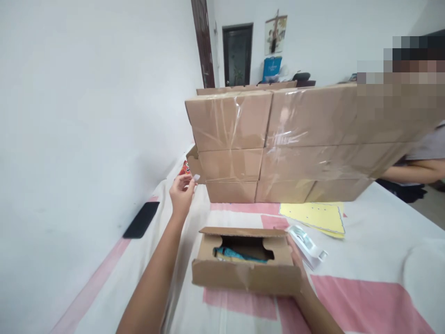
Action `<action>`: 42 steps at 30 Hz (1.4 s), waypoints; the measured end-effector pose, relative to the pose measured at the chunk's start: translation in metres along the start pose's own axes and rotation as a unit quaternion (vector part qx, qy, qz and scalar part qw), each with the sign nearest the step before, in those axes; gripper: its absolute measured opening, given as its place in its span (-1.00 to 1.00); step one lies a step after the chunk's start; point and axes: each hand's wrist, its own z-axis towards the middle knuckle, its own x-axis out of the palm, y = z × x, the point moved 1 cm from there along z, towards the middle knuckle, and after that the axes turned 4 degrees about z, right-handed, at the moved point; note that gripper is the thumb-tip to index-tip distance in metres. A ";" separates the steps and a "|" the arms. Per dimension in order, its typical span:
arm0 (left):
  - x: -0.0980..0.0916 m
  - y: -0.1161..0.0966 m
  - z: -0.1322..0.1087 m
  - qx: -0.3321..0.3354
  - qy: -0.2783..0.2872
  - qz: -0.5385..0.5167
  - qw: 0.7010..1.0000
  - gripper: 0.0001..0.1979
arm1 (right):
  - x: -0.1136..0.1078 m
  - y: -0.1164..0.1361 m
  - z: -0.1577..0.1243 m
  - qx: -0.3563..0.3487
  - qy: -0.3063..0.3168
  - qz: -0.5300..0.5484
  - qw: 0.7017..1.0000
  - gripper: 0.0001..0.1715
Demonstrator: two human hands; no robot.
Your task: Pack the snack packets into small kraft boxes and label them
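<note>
A small open cardboard box (243, 273) lies on the white-and-pink cloth in front of me, with something teal and yellow inside (236, 254). My right hand (295, 260) rests against the box's right end, fingers closed around its edge. My left hand (182, 191) is stretched forward to the left foot of a stack of taped cardboard boxes (278, 144). Its fingers are pinched near a red packet (184, 168) beside the stack. I cannot make out whether the fingers hold anything.
A black phone (141, 219) lies by the white wall on the left. Yellow sheets (314, 215) and a white tape dispenser (308, 246) lie right of the small box. Another person's arm (413, 174) shows behind the stack at right.
</note>
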 end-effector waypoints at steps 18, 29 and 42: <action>-0.049 -0.221 -0.190 0.451 0.266 0.102 0.846 -0.85 | -0.056 0.125 -0.004 -0.304 0.042 -0.055 0.950 -0.71; -0.032 -0.206 -0.188 0.419 0.221 0.091 0.876 -0.66 | -0.068 0.114 0.009 -0.306 0.083 -0.084 0.945 -0.83; -0.087 -0.159 -0.168 0.331 0.165 0.248 0.895 -0.70 | -0.039 0.032 -0.001 0.023 0.000 -0.070 0.997 -0.76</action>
